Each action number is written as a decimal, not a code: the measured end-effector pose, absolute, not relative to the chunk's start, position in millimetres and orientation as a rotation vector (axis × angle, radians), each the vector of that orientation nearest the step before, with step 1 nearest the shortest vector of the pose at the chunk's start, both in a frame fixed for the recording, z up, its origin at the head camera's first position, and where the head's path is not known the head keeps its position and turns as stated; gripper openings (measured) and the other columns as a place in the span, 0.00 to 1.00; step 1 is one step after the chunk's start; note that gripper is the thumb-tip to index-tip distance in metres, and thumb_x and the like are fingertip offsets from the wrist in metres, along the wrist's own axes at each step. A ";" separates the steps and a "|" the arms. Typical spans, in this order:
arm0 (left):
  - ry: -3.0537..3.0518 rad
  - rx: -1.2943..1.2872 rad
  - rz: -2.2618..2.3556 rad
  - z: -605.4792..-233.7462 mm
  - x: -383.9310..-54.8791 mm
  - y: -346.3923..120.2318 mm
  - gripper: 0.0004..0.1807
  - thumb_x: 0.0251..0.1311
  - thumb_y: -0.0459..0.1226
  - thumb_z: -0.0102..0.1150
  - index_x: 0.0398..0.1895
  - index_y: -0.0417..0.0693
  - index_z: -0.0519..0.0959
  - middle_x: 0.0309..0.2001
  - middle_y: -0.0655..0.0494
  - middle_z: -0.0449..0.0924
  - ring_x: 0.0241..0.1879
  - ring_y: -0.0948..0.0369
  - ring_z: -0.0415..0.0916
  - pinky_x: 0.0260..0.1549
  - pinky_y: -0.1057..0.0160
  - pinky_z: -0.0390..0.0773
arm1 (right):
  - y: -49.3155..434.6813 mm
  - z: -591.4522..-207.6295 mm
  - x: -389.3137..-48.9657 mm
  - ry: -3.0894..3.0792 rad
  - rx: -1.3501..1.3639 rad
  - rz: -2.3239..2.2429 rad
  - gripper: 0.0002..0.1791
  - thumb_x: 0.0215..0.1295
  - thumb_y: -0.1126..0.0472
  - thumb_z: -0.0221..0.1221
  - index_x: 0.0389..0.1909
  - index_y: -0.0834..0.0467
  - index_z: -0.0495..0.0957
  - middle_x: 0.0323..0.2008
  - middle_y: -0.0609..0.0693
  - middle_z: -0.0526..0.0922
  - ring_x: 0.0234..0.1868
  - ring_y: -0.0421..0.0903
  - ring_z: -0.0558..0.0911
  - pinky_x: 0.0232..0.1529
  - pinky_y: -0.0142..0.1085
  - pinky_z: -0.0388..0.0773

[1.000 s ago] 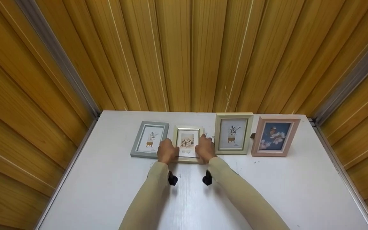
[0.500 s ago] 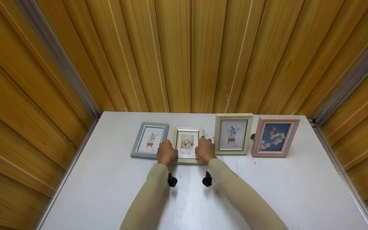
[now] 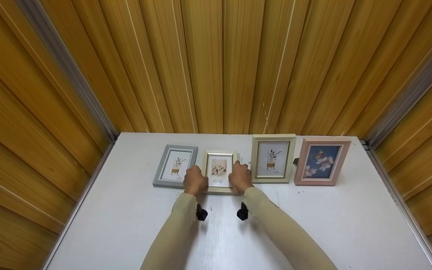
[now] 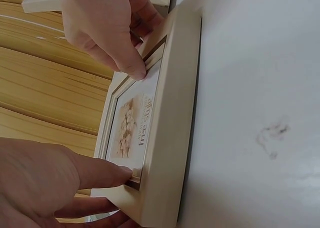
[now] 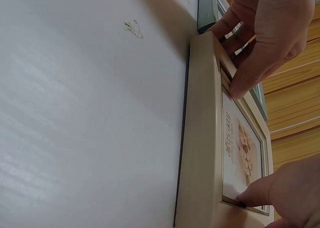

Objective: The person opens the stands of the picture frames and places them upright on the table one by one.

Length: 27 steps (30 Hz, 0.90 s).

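Observation:
A small cream photo frame [image 3: 221, 190] with a gold inner edge stands on the white table, between my two hands in the head view. My left hand [image 3: 195, 180] grips its left side, the thumb [image 4: 117, 175] on the front near the lower corner and the fingers behind. On the opposite side my right hand [image 3: 240, 177] pinches the edge the same way, its thumb [image 5: 257, 190] on the front. The picture [image 4: 131, 128] inside bears the words "free style". Close beside my left hand is a grey-blue photo frame [image 3: 159, 176].
A taller pale-green photo frame [image 3: 274, 180] stands right of my right hand. Farther right is a pink photo frame [image 3: 315, 182]. The white table [image 3: 351, 225] ends at a yellow wood-grain wall [image 3: 216, 75] behind. Small dark marks [image 4: 274, 133] show on the tabletop.
Everything sits slightly lower in the head view than before. Both hands keep their hold on the cream photo frame, with hardly any movement.

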<state>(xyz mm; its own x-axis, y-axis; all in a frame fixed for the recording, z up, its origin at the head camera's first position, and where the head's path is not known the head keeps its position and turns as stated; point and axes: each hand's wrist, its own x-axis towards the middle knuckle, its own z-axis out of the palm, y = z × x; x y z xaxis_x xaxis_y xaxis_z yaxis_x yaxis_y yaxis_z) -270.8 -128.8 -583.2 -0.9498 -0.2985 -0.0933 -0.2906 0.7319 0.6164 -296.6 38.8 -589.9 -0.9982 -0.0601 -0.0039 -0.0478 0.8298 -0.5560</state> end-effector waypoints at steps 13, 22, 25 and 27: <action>-2.943 0.481 -0.963 -580.0 -271.5 -127.6 0.10 0.55 0.27 0.62 0.21 0.45 0.73 0.26 0.52 0.75 0.26 0.55 0.68 0.25 0.53 0.71 | 35.2 -591.1 -299.5 2.994 -0.029 -0.849 0.11 0.63 0.69 0.60 0.46 0.68 0.78 0.41 0.68 0.82 0.44 0.67 0.84 0.45 0.56 0.81; -2.908 0.506 -0.963 -584.3 -269.1 -128.8 0.04 0.57 0.28 0.63 0.35 0.37 0.83 0.33 0.47 0.83 0.31 0.54 0.77 0.30 0.50 0.79 | 30.4 -587.3 -297.0 3.009 -0.018 -0.870 0.15 0.61 0.69 0.60 0.49 0.67 0.77 0.43 0.68 0.80 0.45 0.67 0.82 0.47 0.57 0.80; -2.878 0.513 -0.978 -584.4 -267.1 -128.5 0.13 0.60 0.30 0.64 0.47 0.34 0.84 0.44 0.40 0.86 0.42 0.47 0.84 0.41 0.45 0.83 | 30.4 -585.1 -295.8 3.002 -0.011 -0.928 0.20 0.61 0.69 0.59 0.54 0.68 0.76 0.45 0.69 0.79 0.46 0.67 0.82 0.47 0.58 0.80; -2.849 0.514 -0.987 -584.9 -265.5 -128.5 0.17 0.61 0.31 0.65 0.52 0.34 0.84 0.49 0.38 0.85 0.47 0.43 0.84 0.46 0.43 0.83 | 30.5 -583.8 -294.9 2.988 0.001 -0.976 0.23 0.61 0.69 0.59 0.59 0.68 0.74 0.47 0.69 0.79 0.47 0.67 0.82 0.48 0.58 0.80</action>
